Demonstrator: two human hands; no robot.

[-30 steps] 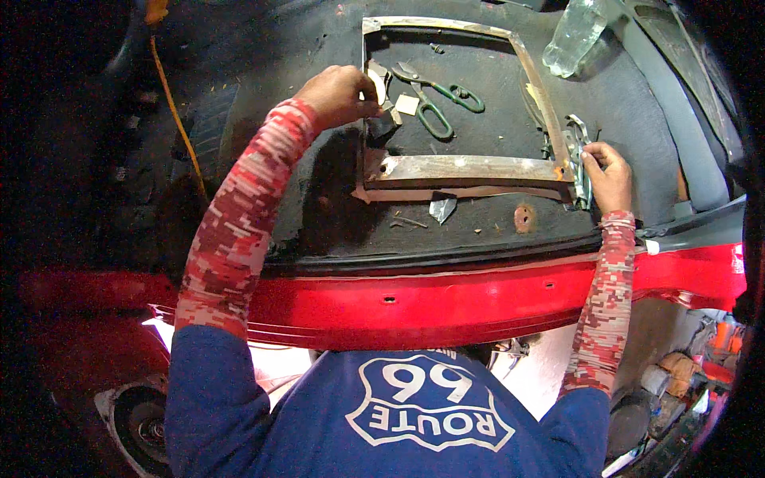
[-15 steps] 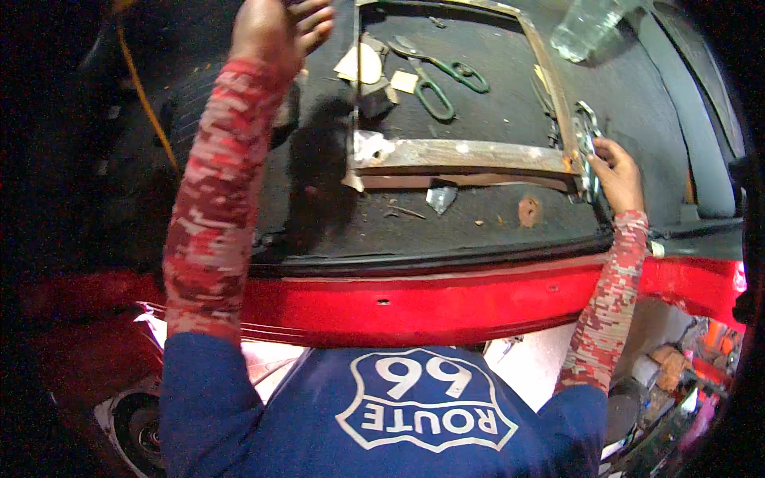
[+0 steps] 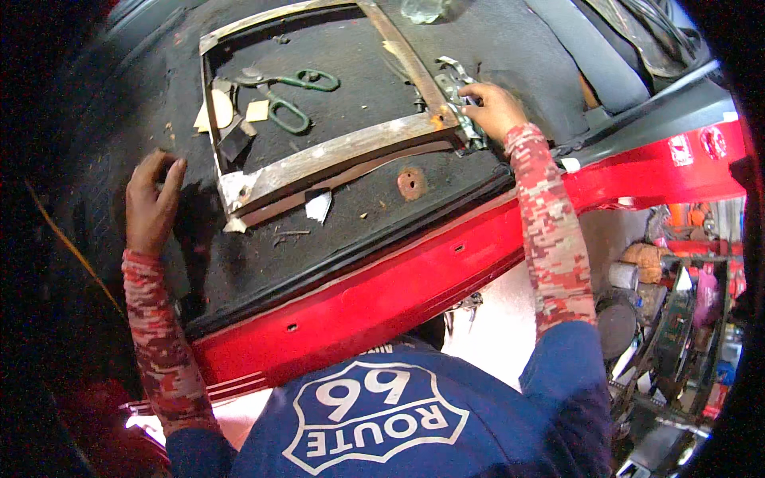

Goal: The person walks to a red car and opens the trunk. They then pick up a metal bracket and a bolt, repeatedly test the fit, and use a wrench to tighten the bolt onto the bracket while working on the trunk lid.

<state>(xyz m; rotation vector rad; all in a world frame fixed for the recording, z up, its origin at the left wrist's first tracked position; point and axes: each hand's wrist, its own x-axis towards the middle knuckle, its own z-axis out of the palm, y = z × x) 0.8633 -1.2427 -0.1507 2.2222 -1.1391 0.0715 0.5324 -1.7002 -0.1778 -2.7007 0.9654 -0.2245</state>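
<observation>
**Rusty metal frame on the black carpet**

Rusty frame (image 3: 335, 155) lies flat on the dark carpet (image 3: 351, 231), above the red body edge (image 3: 414, 279). Right hand (image 3: 492, 107) pinches the metal bracket (image 3: 460, 107) at its corner. Left hand (image 3: 151, 203) rests loosely spread on the carpet, well apart. Green scissors (image 3: 287, 95) sit inside the frame.

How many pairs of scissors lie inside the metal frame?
1: the green-handled scissors lie on the dark carpet inside the metal frame, near its upper left corner. More could be hidden beyond the picture's dark rim.

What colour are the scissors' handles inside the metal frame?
Green, seen in the head view: scissors lying within the frame.
</observation>
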